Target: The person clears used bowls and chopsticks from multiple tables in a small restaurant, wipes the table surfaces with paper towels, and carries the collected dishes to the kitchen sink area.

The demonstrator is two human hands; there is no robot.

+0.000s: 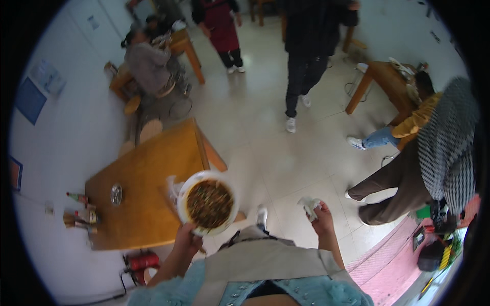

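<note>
My left hand grips the near rim of a white bowl. Inside it is a brown, soupy dish flecked with green. The bowl hangs over the near right edge of a wooden table. A thin, stick-like thing pokes out by that hand, too blurred to name. Beyond the bowl's left rim is some crumpled white material; whether it lies on the table or is held, I cannot tell. Out to the right, my right hand pinches a crumpled pale tissue or cloth above the tiled floor.
Bottles and a holder of sticks stand at the table's wall side, near a glass ashtray. Red fire extinguishers sit below. People stand ahead and at right; others sit at tables. A pink mat covers floor at lower right.
</note>
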